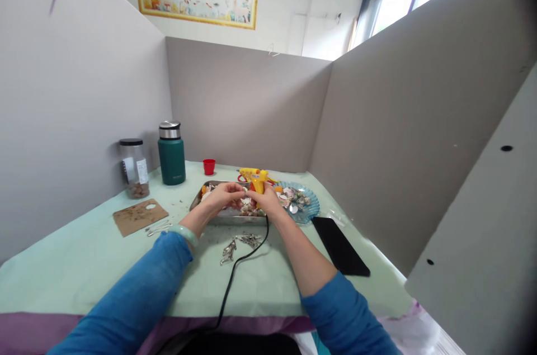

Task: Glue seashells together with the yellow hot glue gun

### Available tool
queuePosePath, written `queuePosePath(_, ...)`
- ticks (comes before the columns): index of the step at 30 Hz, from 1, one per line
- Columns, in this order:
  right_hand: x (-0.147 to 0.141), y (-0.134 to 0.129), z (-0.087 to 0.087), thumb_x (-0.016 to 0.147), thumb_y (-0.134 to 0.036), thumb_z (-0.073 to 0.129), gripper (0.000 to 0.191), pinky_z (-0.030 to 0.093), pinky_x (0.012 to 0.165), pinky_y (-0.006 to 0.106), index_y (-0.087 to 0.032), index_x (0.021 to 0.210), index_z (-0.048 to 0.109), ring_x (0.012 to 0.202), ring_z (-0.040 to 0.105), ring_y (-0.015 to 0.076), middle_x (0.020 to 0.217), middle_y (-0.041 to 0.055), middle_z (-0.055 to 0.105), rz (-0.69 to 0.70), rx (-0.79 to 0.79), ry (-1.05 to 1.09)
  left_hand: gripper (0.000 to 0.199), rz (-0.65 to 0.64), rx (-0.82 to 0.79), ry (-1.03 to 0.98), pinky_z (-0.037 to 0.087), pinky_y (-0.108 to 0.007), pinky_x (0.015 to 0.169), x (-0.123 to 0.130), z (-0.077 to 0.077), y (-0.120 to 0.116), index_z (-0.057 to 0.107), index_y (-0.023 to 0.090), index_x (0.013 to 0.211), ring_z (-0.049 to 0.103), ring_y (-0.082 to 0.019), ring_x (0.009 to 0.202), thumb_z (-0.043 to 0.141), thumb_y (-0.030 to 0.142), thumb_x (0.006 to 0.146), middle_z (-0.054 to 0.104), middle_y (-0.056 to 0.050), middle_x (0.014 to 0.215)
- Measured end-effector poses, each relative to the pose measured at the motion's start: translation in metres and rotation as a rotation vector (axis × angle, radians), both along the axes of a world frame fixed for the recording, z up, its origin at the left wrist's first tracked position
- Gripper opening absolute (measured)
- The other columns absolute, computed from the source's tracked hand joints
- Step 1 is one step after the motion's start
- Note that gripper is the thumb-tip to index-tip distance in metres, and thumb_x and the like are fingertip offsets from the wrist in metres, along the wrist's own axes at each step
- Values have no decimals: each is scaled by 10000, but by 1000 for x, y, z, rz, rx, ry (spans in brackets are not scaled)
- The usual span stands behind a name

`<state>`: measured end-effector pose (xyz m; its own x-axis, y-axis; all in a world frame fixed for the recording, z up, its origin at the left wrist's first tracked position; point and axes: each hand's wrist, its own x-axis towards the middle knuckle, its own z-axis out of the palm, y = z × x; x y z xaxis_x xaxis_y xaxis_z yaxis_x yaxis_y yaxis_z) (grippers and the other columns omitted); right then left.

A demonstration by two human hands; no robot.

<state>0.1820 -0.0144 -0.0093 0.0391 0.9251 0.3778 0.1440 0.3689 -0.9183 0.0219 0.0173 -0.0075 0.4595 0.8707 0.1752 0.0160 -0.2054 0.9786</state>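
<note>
Over a metal tray point(235, 221) of small decorative pieces, my two hands meet. My left hand point(227, 196) has its thumb and fingers pinched together; what it holds is too small to make out. A yellow glue gun point(258, 180) is in my right hand point(267, 199), whose fingertips reach toward the left ones. From the gun's handle a black cord point(235, 271) runs down to the table's front edge. Right of the tray is a blue glass plate point(312, 207) holding shells and small ornaments.
Metal clips point(229, 251) lie before the tray, a black phone-like slab point(340, 246) to the right. On the left stand a green flask point(172, 159), a clear jar point(135, 170) and a stained brown board point(140, 217). A red cup point(208, 166) is behind. Grey partitions surround the table.
</note>
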Motion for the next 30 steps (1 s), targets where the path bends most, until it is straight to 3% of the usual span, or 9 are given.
queuePosePath(8,6,4,-3,679,-338,615,228,388,382,214,-175,817,533,403,474,98,560,-35,549,-21,-5,-27,287,138,53,-59,479,-236,535,-5,2,7,562,147,749,588,-107,529,729,343,623,634,-16,678)
queuePosePath(16,11,0,1,719,-468,600,345,381,391,205,-163,870,550,409,436,61,707,-4,612,158,8,90,324,238,61,-150,458,-226,500,-23,4,16,541,149,797,555,-88,481,720,337,603,617,11,671)
queuePosePath(30,7,-2,-6,718,-489,630,320,341,376,207,-184,751,539,410,414,79,552,-35,501,227,-38,-15,399,278,91,-195,469,-232,496,-32,5,18,521,145,814,550,-81,456,755,339,555,620,16,664)
